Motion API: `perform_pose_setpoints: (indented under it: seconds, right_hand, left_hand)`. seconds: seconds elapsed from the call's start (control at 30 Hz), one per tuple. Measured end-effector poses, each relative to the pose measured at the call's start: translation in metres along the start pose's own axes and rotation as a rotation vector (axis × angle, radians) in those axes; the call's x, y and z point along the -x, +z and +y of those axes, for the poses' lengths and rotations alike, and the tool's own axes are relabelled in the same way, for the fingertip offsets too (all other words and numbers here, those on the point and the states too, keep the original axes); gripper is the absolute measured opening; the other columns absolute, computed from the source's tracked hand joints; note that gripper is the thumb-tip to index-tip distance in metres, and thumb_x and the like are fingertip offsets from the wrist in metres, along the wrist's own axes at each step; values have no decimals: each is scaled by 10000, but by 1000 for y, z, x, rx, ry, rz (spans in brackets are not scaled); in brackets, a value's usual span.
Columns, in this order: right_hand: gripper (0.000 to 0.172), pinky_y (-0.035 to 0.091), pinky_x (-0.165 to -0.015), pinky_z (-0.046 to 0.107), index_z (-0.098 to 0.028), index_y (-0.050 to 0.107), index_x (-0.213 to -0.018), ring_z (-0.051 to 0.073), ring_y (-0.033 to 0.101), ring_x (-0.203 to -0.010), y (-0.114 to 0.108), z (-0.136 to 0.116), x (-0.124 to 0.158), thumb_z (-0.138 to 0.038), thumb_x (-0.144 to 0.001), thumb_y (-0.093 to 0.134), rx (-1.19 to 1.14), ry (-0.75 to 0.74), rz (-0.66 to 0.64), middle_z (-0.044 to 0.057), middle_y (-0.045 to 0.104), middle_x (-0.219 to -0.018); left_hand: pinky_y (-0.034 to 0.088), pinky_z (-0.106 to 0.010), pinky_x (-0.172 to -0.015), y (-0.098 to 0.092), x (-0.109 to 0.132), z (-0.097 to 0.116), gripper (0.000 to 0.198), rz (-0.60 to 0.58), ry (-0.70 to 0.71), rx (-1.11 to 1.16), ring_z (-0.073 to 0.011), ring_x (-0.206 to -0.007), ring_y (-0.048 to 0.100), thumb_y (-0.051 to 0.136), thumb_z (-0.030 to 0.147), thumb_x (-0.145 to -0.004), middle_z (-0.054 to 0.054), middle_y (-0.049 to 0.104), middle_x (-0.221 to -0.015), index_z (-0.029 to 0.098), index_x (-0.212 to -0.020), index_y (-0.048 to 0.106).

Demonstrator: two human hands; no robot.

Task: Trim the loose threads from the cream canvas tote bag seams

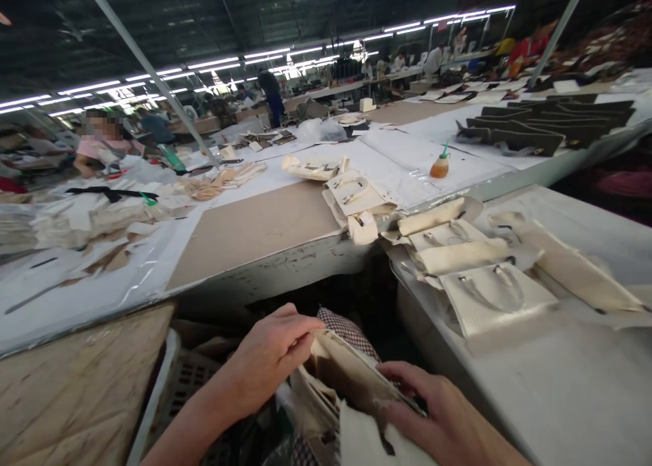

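Note:
An unfinished cream handbag (351,374) rests over my lap, its mouth spread and a brown lining showing inside. My left hand (269,357) pinches the bag's upper left edge, thumb and fingers pressed together. On the other side, my right hand (428,405) grips the right edge, with some fingers hidden inside the opening. A loose cream flap (361,439) hangs at the near side of the bag. Checkered cloth (349,327) shows behind and below it.
Several cream handbags (499,296) lie on the right table (560,378). More cream pieces (356,194) sit at the middle table's edge, near a bottle of amber liquid (439,166). Dark panels (540,123) are stacked farther back. A white basket (178,378) stands left of my arm. People work beyond.

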State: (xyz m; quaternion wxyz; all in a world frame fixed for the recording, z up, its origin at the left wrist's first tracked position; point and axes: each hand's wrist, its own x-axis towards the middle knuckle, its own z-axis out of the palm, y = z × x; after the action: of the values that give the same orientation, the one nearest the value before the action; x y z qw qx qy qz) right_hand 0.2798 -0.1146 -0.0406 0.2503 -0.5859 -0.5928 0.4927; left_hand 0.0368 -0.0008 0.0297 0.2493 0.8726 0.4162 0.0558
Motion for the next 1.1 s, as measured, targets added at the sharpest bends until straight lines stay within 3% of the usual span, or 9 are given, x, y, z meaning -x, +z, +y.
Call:
perform_pose_setpoints:
  seconds: [0.13, 0.27, 0.5, 0.63, 0.83, 1.0, 1.1]
  right_hand:
    - [337, 499, -930, 269, -225, 669, -1188, 222, 668, -1043, 8, 4, 0, -412, -949, 524, -128, -131, 54, 55, 708, -1170]
    - [335, 489, -962, 261, -232, 645, -1247, 212, 635, -1109, 11, 3, -1, -382, -984, 504, -209, -224, 57, 66, 672, -1228]
    - [305, 507, -941, 276, -255, 631, -1241, 208, 633, -1077, 10, 2, -4, -273, -1015, 428, -83, -354, 69, 67, 662, -1201]
    - [268, 508, -929, 300, -244, 637, -1165, 211, 652, -1032, 8, 5, -13, -238, -1012, 416, 137, -453, 45, 50, 691, -1125]
    - [267, 534, -663, 336, -174, 514, -1240, 248, 700, -768, 17, -2, -37, -240, -983, 479, 493, -591, 70, 53, 717, -933]
    - [388, 462, -567, 288, -143, 373, -1361, 199, 701, -693, 22, -18, -46, -143, -973, 380, 541, -713, 148, 42, 712, -887]
    - [469, 423, -525, 291, -139, 350, -1380, 190, 687, -656, 23, -21, -49, -158, -924, 458, 558, -750, 141, 22, 700, -842]
  left_hand:
    - [446, -221, -816, 2, -2, -6, 248, -46, 1, 123, -155, -902, 624, 429, 264, -990, 4, 678, -994, 243, -1070, 663]
    - [453, -201, -805, 1, 0, -11, 258, -57, -3, 227, -157, -890, 636, 428, 294, -996, 6, 695, -991, 233, -1057, 670]
    - [434, -184, -711, -1, 2, -14, 309, -114, -14, 301, -139, -778, 597, 407, 307, -1003, 11, 659, -850, 210, -943, 694]
    - [419, -191, -709, -1, 2, -9, 306, -101, -10, 285, -136, -775, 586, 406, 283, -1002, 7, 649, -853, 199, -949, 696]
    - [404, -193, -704, 2, -1, -5, 294, -62, -3, 239, -130, -763, 583, 413, 240, -995, 6, 652, -837, 184, -967, 700]
    - [402, -200, -694, 7, -2, -10, 297, -31, 37, 230, -129, -739, 574, 419, 239, -993, 7, 647, -820, 183, -960, 708]
    - [406, -201, -694, 7, -2, -11, 299, -23, 34, 245, -130, -729, 577, 420, 243, -991, 8, 652, -807, 183, -944, 709]
